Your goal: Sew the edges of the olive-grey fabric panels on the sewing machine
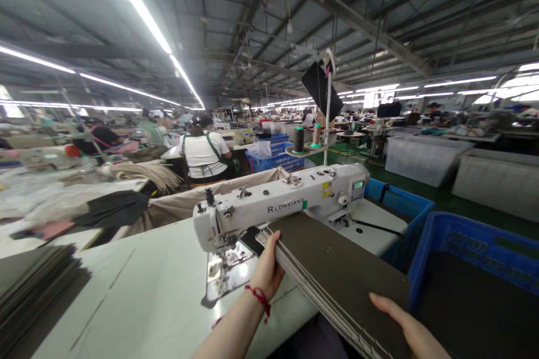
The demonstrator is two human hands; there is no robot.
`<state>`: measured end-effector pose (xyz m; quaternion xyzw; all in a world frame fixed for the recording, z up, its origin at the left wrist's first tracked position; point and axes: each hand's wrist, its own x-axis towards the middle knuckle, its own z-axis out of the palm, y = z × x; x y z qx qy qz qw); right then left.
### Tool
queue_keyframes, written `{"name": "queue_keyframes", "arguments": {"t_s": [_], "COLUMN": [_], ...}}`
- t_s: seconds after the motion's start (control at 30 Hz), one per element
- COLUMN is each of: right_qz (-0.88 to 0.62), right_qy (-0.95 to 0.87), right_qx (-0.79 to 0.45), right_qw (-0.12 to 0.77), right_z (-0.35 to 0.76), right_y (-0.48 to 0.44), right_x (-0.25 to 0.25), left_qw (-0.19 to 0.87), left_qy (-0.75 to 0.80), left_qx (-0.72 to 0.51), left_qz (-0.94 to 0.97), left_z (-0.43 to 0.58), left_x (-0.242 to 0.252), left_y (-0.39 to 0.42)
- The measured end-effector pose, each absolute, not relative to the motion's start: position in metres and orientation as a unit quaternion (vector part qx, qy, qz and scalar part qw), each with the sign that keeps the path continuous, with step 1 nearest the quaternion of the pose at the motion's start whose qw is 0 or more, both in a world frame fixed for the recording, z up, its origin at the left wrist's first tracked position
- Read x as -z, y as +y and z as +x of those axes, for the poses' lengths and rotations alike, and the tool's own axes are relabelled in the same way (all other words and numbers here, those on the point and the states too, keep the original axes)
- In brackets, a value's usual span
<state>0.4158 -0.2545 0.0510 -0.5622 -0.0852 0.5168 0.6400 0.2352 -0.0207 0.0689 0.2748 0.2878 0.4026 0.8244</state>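
A thick stack of dark olive fabric panels, with pale layered edges, lies across both my hands in front of the sewing machine. My left hand, with a red cord bracelet at the wrist, grips the stack's near left edge, thumb on top and fingers hidden beneath. At the stack's right end, my right hand clasps it with the thumb on top; its other fingers are out of sight. The stack's far end reaches under the machine's arm. A small black piece shows beside that end, near the needle area.
More dark panels are piled at the table's left. Blue crates stand at the right. A thread stand holds dark and tan spools behind the machine. A person in a white shirt sits ahead, and grey bins stand further right.
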Motion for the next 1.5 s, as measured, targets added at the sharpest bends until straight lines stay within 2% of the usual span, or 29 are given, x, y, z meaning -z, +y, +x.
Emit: {"name": "queue_keyframes", "arguments": {"t_s": [0.13,0.3,0.43,0.57,0.73,0.87,1.0,1.23,1.5], "right_qz": [-0.482,-0.434,-0.39,-0.382,-0.4,-0.401,-0.385,-0.388,-0.384], "right_qy": [-0.036,-0.019,-0.026,-0.037,-0.039,-0.045,-0.061,-0.046,-0.054], "right_qx": [-0.577,-0.565,-0.555,-0.542,-0.543,-0.526,-0.506,-0.483,-0.464], "right_qw": [0.658,0.701,0.734,0.748,0.737,0.749,0.769,0.783,0.797], "right_z": [0.407,0.414,0.417,0.414,0.416,0.415,0.403,0.399,0.393], "right_y": [-0.224,-0.191,-0.16,-0.141,-0.14,-0.135,-0.108,-0.052,-0.033], "right_x": [-0.059,-0.054,-0.062,-0.073,-0.066,-0.062,-0.055,-0.041,-0.037], "left_qw": [0.809,0.788,0.744,0.646,0.466,0.346,0.278,0.266,0.381], "left_qy": [0.29,0.243,0.214,0.198,0.135,0.131,0.133,0.142,0.145], "left_qx": [-0.407,-0.397,-0.343,-0.287,-0.235,-0.221,-0.208,-0.22,-0.251], "left_qz": [0.31,0.404,0.533,0.679,0.843,0.902,0.928,0.928,0.878], "left_z": [0.247,0.256,0.259,0.25,0.24,0.249,0.259,0.259,0.256], "left_x": [-0.063,-0.048,-0.037,-0.037,-0.041,-0.026,-0.014,-0.012,-0.03], "left_y": [0.008,0.019,0.017,0.014,0.0,-0.008,-0.008,-0.01,-0.011]}}
